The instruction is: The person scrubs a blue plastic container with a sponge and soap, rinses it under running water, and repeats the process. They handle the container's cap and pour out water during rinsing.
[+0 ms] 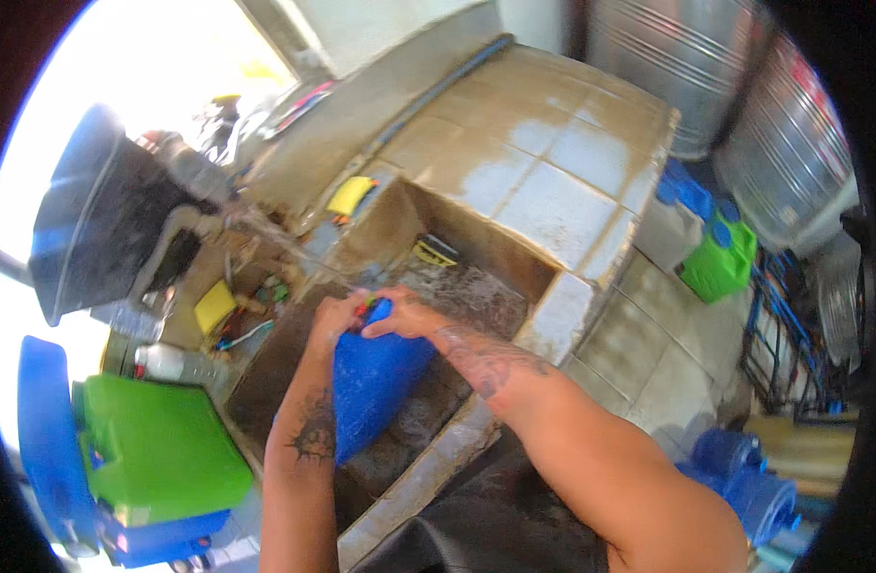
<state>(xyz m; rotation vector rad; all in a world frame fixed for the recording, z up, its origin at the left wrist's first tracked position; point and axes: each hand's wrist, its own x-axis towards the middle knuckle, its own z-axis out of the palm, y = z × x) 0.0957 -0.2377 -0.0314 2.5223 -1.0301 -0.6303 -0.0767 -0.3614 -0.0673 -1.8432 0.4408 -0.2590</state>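
A blue plastic container [377, 379] stands tilted in the tiled wash basin [474, 215] before me. My left hand [338, 316] is closed at its upper end, fingers around the top edge. From the other side, my right hand [403, 314] grips the same end, thumb across the blue surface. Between the fingertips shows a small red and yellow-green thing [366, 304], too blurred to name; my hands partly hide it. A pale streak that looks like running water [295, 247] comes down towards the hands. On the basin floor lies a black and yellow scrubbing brush [436, 251].
Yellow sponges [352, 195] lie on the ledge. At left are a black plastic tub [101, 222], a green container [158, 444] and a white bottle [176, 363]. Right of the counter stand a green jerrycan [721, 261], metal tanks [667, 64] and blue water jugs [746, 480].
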